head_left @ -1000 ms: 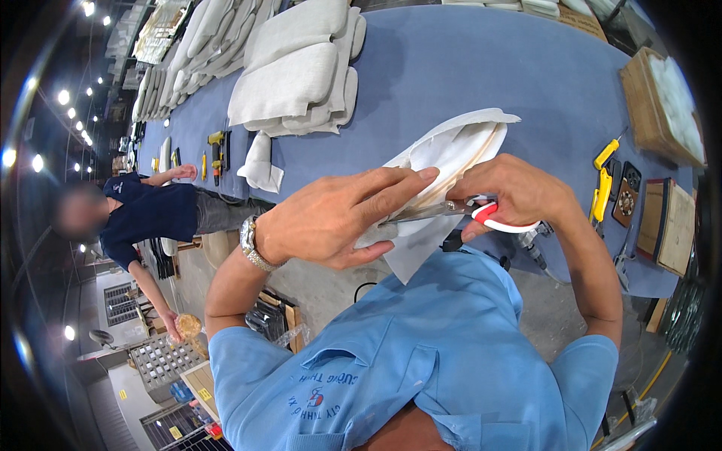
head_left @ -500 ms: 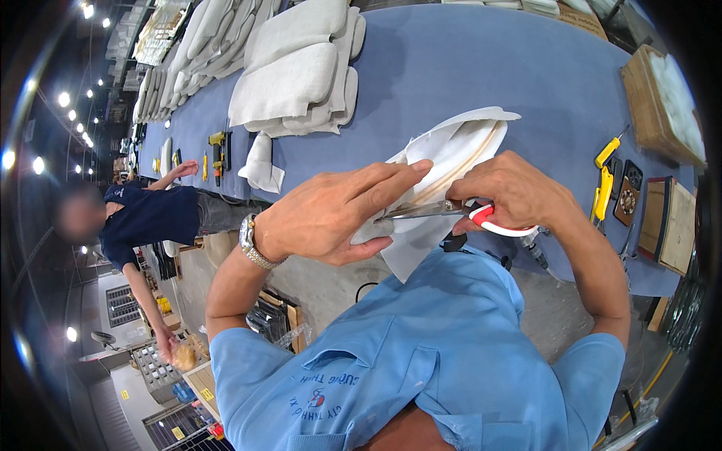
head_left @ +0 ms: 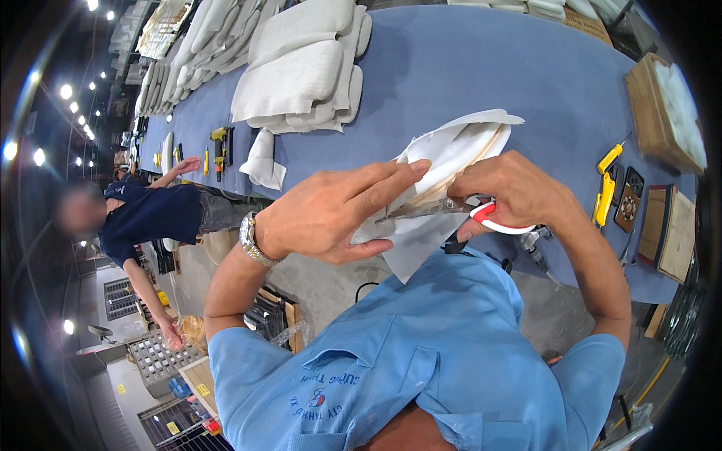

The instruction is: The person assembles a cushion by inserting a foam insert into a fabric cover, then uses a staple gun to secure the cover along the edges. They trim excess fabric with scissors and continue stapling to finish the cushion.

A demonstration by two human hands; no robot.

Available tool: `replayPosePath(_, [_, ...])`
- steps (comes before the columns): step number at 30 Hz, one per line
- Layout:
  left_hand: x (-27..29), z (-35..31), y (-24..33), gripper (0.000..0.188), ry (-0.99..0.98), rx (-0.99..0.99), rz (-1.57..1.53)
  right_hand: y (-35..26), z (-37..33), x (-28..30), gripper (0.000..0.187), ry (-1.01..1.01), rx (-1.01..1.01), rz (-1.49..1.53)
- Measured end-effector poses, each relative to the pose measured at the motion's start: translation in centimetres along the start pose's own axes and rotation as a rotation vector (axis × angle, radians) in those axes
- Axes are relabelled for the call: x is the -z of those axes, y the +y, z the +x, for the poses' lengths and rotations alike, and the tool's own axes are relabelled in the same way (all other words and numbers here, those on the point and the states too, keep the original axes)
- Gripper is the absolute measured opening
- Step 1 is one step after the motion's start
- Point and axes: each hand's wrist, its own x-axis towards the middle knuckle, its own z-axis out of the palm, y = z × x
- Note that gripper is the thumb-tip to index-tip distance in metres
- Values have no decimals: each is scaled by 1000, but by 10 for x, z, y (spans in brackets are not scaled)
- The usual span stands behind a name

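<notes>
A white fabric-covered piece with a tan strip along its inside is held up in front of my chest, over the near table edge. My left hand, a metal watch on its wrist, grips the near left side, with loose fabric hanging below. My right hand is closed around scissors with red and white handles. Their blades point left across the fabric toward my left fingers. The blades are blurred, and their tips lie partly hidden beside the fabric and left hand.
Stacked pale fabric-covered pads lie on the blue-covered table, near a small rolled white piece and a yellow power tool. At right are a yellow cutter, a phone and a cardboard box. A co-worker stands left.
My hands keep nearly the same hold; the scissor blades now look more blurred. At left, the co-worker's lower hand and the brownish thing with it have moved slightly toward me.
</notes>
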Motion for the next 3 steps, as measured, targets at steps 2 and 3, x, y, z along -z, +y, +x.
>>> replayPosePath(2, [0,0,0,98,-1,-11,8,-1,1,3,49,-45,-15,-10])
replayPosePath(3, [0,1,1,99,-8,-10,11,0,1,4,51,-71,-28,-18])
